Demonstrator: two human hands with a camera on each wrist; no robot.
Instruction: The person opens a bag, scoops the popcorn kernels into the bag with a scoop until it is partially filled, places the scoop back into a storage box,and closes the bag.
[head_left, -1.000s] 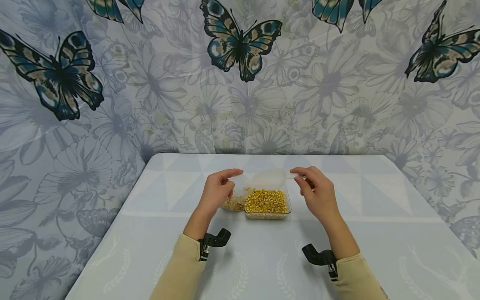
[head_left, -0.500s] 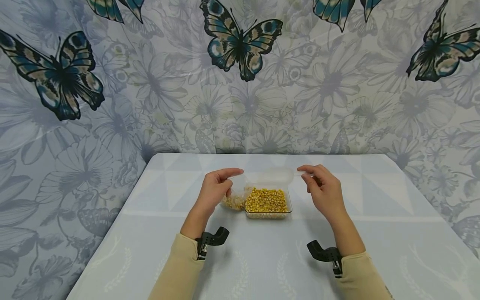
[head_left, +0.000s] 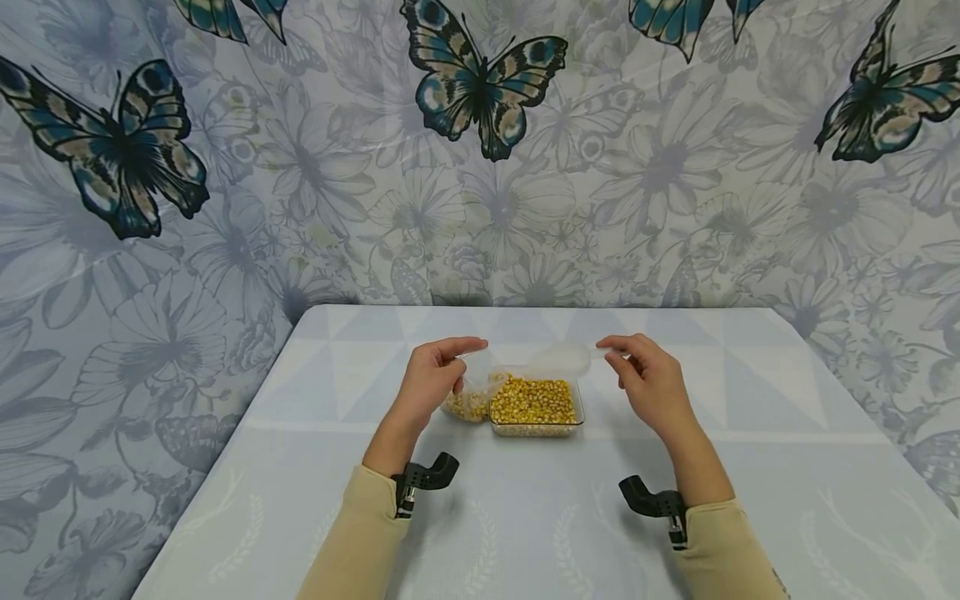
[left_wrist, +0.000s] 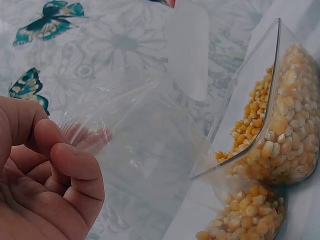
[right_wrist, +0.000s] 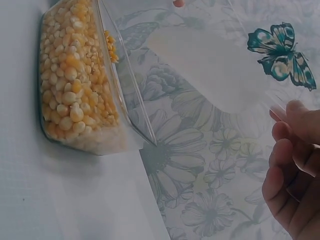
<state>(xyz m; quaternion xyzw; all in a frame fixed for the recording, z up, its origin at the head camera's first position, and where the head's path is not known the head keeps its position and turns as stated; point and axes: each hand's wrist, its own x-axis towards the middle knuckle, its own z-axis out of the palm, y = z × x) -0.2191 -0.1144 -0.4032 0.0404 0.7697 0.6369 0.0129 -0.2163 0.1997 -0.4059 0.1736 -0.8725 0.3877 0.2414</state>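
Observation:
My left hand (head_left: 427, 379) pinches the top edge of a clear plastic bag (left_wrist: 140, 135) between thumb and fingers. Corn kernels (left_wrist: 250, 212) lie in the bottom of that bag, left of a glass container (head_left: 537, 431). The container is filled with yellow corn kernels (head_left: 532, 402). Between thumb and forefinger, my right hand (head_left: 654, 383) holds the thin clear handle of a translucent white scoop (head_left: 562, 360). Its broad rounded blade hangs above the back right of the container, pointing left toward the bag. No kernels show on it in the right wrist view.
A pale patterned table (head_left: 525, 517) lies under everything. Behind its far edge stands a wall covering (head_left: 645, 208) printed with flowers and butterflies. Black camera mounts sit on both wrists, close over the table in front of the container.
My right hand has moved to the right, drawing the scoop away from over the container's middle; the scoop then dipped slightly. My left hand stays nearly still at the bag.

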